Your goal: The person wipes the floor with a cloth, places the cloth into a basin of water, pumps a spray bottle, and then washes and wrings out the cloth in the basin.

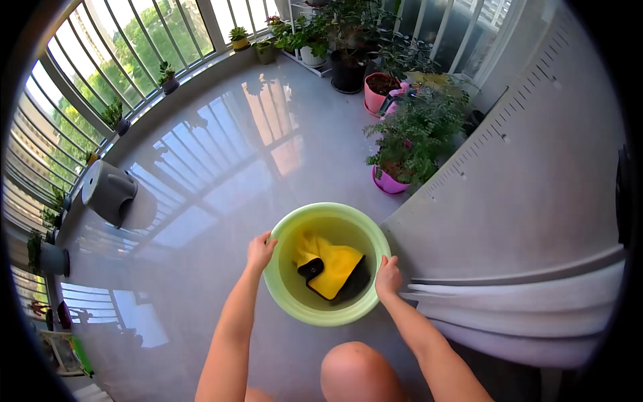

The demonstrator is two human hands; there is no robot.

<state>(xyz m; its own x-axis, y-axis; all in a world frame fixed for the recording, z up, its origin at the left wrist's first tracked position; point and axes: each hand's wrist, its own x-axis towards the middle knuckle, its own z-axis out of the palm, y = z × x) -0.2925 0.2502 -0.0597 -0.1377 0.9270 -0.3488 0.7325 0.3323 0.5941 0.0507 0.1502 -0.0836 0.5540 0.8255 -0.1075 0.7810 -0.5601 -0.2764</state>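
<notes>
A pale green round basin [328, 320] is directly in front of me, with cloudy, yellowish water inside. In the water lies a yellow fabric item [338, 264] with black edging, a dark underside and a black tab; its exact kind I cannot make out. My left hand [260, 252] grips the basin's left rim, fingers curled over the edge. On the opposite side, my right hand [388, 276] is closed round the right rim. Neither hand touches the yellow item. Part of my bare knee [358, 372] shows below the basin.
Shiny grey floor [201, 268] surrounds the basin. A grey stool [107, 191] stands at the left by the railing. Potted plants line the window ledge, and a leafy plant in a pink pot [392, 179] is ahead right. White curtain-like fabric [522, 308] hangs at the right.
</notes>
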